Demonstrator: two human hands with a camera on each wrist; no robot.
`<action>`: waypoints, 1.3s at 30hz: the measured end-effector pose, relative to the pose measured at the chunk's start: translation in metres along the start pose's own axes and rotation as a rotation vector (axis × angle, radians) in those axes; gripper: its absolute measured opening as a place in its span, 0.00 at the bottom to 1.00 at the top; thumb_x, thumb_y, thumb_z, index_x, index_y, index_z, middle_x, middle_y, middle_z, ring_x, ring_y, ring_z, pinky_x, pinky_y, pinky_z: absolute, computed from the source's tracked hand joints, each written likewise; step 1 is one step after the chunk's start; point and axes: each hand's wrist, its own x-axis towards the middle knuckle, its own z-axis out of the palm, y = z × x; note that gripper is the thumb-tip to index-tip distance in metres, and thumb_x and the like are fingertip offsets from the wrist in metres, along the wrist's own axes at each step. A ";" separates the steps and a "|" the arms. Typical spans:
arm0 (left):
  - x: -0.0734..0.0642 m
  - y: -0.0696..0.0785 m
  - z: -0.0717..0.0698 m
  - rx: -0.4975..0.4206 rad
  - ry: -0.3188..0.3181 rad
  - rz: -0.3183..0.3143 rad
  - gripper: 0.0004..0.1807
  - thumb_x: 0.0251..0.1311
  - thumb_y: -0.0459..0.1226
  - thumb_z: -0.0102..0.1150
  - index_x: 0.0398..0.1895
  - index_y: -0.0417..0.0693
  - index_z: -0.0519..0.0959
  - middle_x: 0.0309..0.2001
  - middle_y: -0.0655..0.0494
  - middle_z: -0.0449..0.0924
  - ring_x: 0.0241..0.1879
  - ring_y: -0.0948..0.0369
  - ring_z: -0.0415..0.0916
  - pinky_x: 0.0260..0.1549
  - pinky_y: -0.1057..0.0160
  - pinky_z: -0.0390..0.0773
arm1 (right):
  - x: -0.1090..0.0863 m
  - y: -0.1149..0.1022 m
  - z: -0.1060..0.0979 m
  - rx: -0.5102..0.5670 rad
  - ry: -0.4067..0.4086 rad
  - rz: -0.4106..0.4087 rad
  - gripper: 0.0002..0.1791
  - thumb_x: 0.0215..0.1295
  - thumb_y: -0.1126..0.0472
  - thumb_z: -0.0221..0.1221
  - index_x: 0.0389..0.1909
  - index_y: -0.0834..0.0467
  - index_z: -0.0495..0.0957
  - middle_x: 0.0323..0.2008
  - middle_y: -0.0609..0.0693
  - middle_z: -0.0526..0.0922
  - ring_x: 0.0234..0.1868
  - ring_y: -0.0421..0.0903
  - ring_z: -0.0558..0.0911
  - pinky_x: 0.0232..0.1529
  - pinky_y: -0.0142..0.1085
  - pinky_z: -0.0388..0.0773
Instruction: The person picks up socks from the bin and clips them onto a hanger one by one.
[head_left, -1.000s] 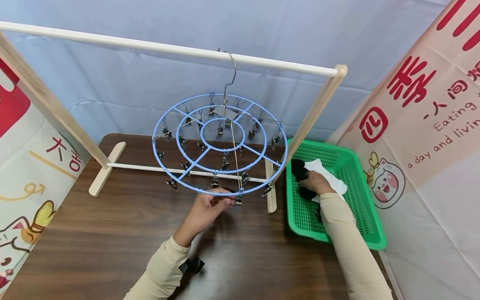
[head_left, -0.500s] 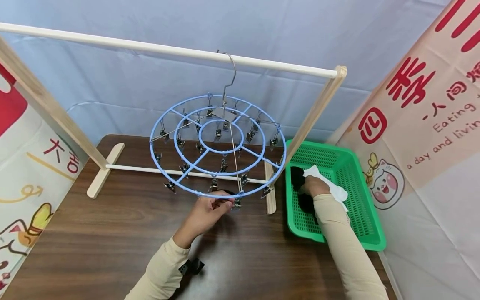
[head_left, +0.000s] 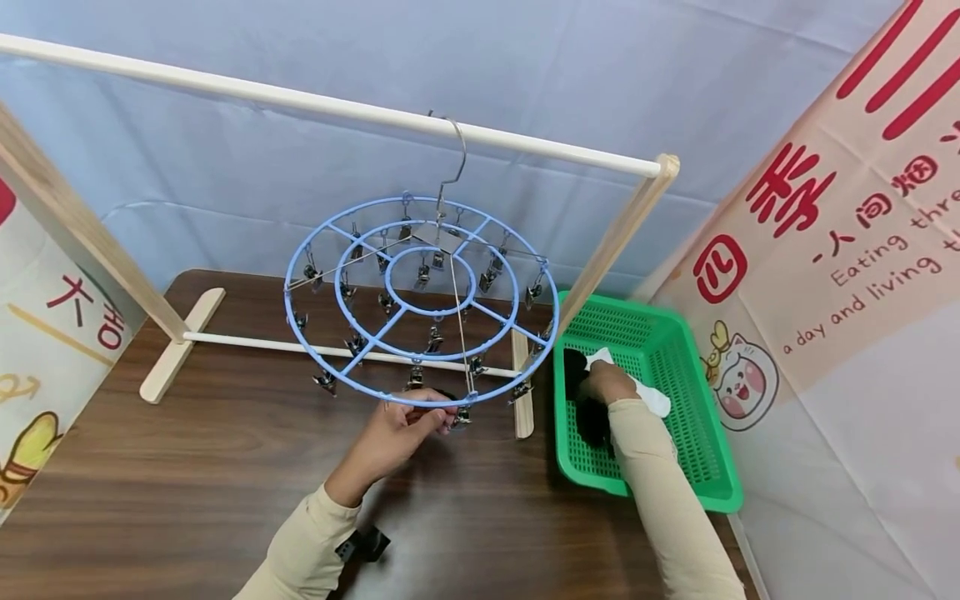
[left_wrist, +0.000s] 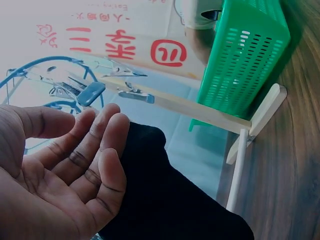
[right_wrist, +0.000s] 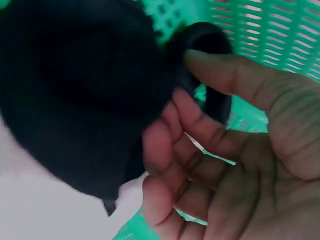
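A round blue clip hanger [head_left: 405, 397] hangs from the white rod, with several metal clips around its rings. At its front rim is my left hand [head_left: 382, 446], fingers loosely bent and thumb apart from them. In the left wrist view a black sock [left_wrist: 175, 200] lies behind those fingers, near a clip [left_wrist: 91, 94]; whether the clip bites it is hidden. My right hand [head_left: 611, 385] is inside the green basket [head_left: 686, 392]. Between thumb and fingers it pinches a black sock [right_wrist: 75, 95], above a white cloth [head_left: 654, 400].
A wooden stand carries the white rod [head_left: 322, 98]; its right post [head_left: 615, 242] rises between hanger and basket. A lower white bar [head_left: 247, 340] runs near the brown table [head_left: 187, 483]. A printed banner [head_left: 847, 333] borders the right side.
The head view has shifted, so the whole scene sits further left. My right hand has turned and closed on the black cloth in the basket. My left hand stays at the hanger's front rim.
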 end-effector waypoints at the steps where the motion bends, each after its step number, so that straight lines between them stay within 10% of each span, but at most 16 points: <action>1: 0.000 0.000 0.000 -0.004 -0.006 0.010 0.08 0.67 0.27 0.51 0.41 0.30 0.80 0.35 0.42 0.81 0.34 0.50 0.80 0.39 0.54 0.81 | 0.000 -0.002 -0.001 0.015 0.012 -0.001 0.18 0.59 0.54 0.63 0.39 0.67 0.77 0.31 0.59 0.79 0.29 0.52 0.77 0.30 0.44 0.74; 12: -0.001 0.000 0.005 -0.064 -0.022 -0.008 0.10 0.70 0.28 0.48 0.43 0.28 0.78 0.37 0.40 0.79 0.37 0.47 0.79 0.41 0.57 0.81 | 0.009 -0.003 0.006 0.301 0.136 -0.007 0.22 0.67 0.50 0.55 0.22 0.63 0.80 0.13 0.53 0.77 0.13 0.46 0.74 0.16 0.38 0.70; 18: -0.004 0.002 0.009 0.031 -0.036 -0.026 0.12 0.72 0.35 0.49 0.43 0.37 0.81 0.37 0.49 0.81 0.38 0.53 0.82 0.41 0.58 0.81 | -0.004 0.006 -0.003 0.666 0.195 -0.068 0.25 0.69 0.54 0.54 0.11 0.53 0.63 0.09 0.45 0.63 0.13 0.44 0.64 0.26 0.41 0.75; 24: -0.006 0.002 0.014 0.054 -0.035 -0.030 0.15 0.73 0.38 0.47 0.47 0.37 0.80 0.36 0.49 0.84 0.38 0.50 0.82 0.39 0.62 0.80 | -0.015 0.009 -0.018 0.903 0.271 -0.039 0.14 0.68 0.57 0.50 0.21 0.54 0.68 0.20 0.46 0.65 0.25 0.46 0.72 0.43 0.49 0.77; 30: -0.006 0.005 0.014 0.079 -0.052 -0.010 0.19 0.75 0.38 0.43 0.54 0.33 0.77 0.41 0.46 0.85 0.39 0.46 0.82 0.37 0.61 0.78 | -0.016 0.019 -0.026 1.032 0.329 0.040 0.11 0.71 0.55 0.52 0.34 0.59 0.73 0.27 0.46 0.72 0.25 0.42 0.75 0.33 0.37 0.77; 39: -0.009 0.005 0.014 0.088 -0.074 0.017 0.20 0.75 0.38 0.41 0.55 0.29 0.76 0.41 0.44 0.85 0.36 0.50 0.83 0.33 0.63 0.79 | -0.025 0.034 -0.040 1.679 0.161 0.127 0.06 0.73 0.58 0.51 0.45 0.56 0.67 0.20 0.47 0.70 0.17 0.42 0.68 0.23 0.36 0.74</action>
